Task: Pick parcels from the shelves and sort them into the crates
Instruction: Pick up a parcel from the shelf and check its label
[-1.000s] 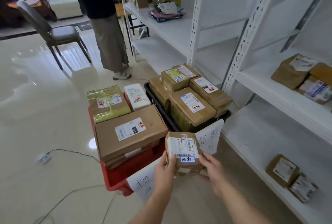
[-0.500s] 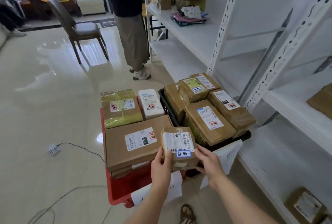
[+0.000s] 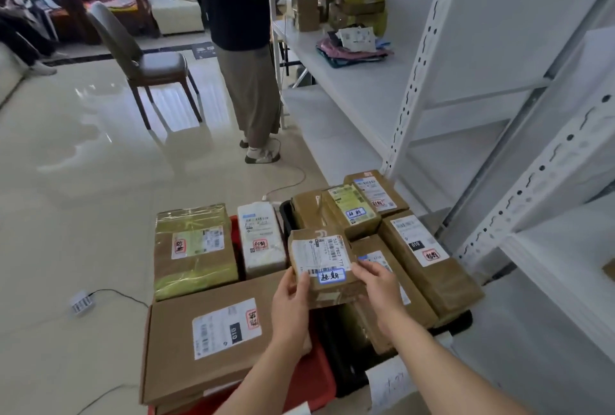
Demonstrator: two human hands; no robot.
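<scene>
Carried forward from a second ago, the small brown parcel [image 3: 321, 264] now hangs over the black crate [image 3: 349, 378], both hands' fingers [image 3: 301, 281] pinching its lower corners.

Between the left hand [image 3: 289, 308] and right hand [image 3: 379, 291] sat a small parcel [image 3: 321, 264], over the gap between two crates. Left of the hands lay a flat box [image 3: 213, 341]; right of them, shelves [image 3: 562, 248]; beyond, another person [image 3: 243, 48].
</scene>
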